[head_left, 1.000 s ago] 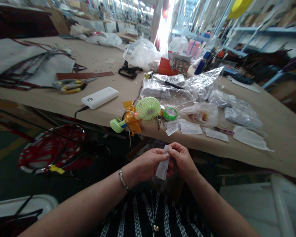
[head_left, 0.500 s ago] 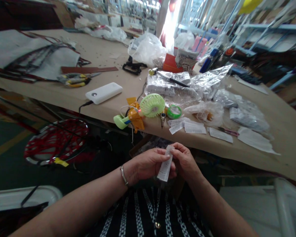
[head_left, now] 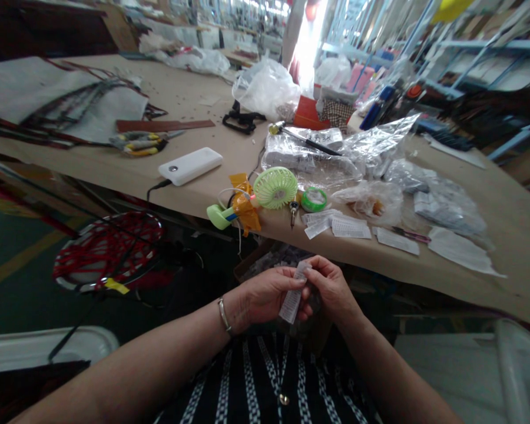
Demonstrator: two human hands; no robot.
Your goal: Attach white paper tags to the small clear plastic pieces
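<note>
My left hand (head_left: 269,292) is closed on a narrow white printed label (head_left: 291,304), its thumb lying across the strip. From the other side, my right hand (head_left: 333,287) pinches the label's upper end between thumb and forefinger. The strip slants down towards my lap, in front of the table's near edge. Similar printed labels (head_left: 351,227) lie on the table just beyond my hands, with another single label (head_left: 396,241) to their right. Below the tabletop, behind my hands, an open box (head_left: 274,261) holds small pale pieces that I cannot make out.
A green fan (head_left: 275,187) is taped at the table edge, beside a screwdriver-like tool (head_left: 294,213) and a green tape roll (head_left: 313,199). A white power bank (head_left: 191,166) lies left, pliers (head_left: 141,143) behind it. Plastic-wrapped packs (head_left: 309,154) and a hammer (head_left: 307,139) occupy the middle.
Both hands keep hold of the label, whose lower end has tilted slightly to the left. The whole view has shifted a little, with the table things appearing slightly further right.
</note>
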